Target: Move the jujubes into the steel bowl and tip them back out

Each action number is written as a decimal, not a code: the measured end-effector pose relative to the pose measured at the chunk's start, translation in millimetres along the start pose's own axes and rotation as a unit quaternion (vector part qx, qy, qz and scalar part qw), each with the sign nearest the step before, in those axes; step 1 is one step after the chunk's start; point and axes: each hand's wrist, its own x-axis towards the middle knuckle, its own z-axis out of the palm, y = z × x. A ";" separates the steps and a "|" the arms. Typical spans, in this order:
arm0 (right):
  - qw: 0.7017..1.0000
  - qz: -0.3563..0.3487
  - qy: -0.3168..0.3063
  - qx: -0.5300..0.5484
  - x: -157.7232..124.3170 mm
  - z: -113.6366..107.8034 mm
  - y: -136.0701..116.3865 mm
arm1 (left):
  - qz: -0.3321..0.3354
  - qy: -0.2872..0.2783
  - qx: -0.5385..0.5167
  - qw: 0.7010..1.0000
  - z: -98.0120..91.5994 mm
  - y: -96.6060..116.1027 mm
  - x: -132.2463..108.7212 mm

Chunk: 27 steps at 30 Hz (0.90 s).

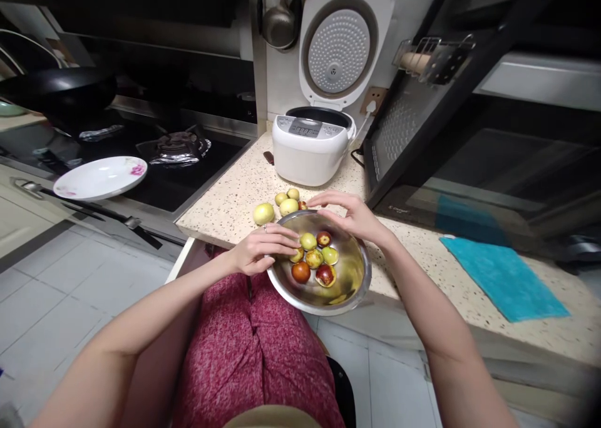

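A shiny metal bowl (354,262) holds several jujubes (313,258), some yellow-green and some red-brown. It sits at the counter's front edge, part of it hanging over. On its left rim lies my left hand (260,248), with fingers inside and the thumb outside, closed on the bowl. A ring shows on one finger. My right hand (350,216) reaches over the far rim, fingers stretched and apart, its tips beside a red-brown jujube (303,205). Several more yellow-green jujubes (263,213) lie on the counter behind the bowl.
Behind the jujubes stands a white rice cooker (310,149) with its lid raised. A floral plate (101,178) and a black wok (61,93) are on the stove at left. Right of the bowl are a dark oven (530,146) and a turquoise cloth (507,278). The speckled counter (225,196) ends at my lap.
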 end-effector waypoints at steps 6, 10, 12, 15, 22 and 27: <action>0.994 0.001 0.023 -0.103 -3.3 -1.5 45.7 | 0.001 -0.004 -0.002 1.000 0.0 -0.3 -0.4; 0.988 0.014 0.003 -0.156 -5.6 -1.9 64.4 | 0.007 0.000 -0.010 1.000 0.2 -0.5 -0.7; 0.983 0.020 -0.018 -0.181 -5.7 -0.7 67.3 | 0.009 0.001 -0.012 1.000 0.1 -0.7 -0.9; 0.978 0.030 -0.052 -0.201 -5.1 4.0 66.8 | 0.009 -0.003 -0.006 1.000 -0.5 -0.6 -0.9; 0.972 0.036 -0.088 -0.217 -7.1 9.6 67.8 | 0.005 -0.005 -0.010 1.000 -1.6 0.6 0.0; 0.969 0.028 -0.033 -0.242 -8.9 -1.4 71.7 | 0.001 -0.011 -0.002 1.000 -2.0 0.2 -0.9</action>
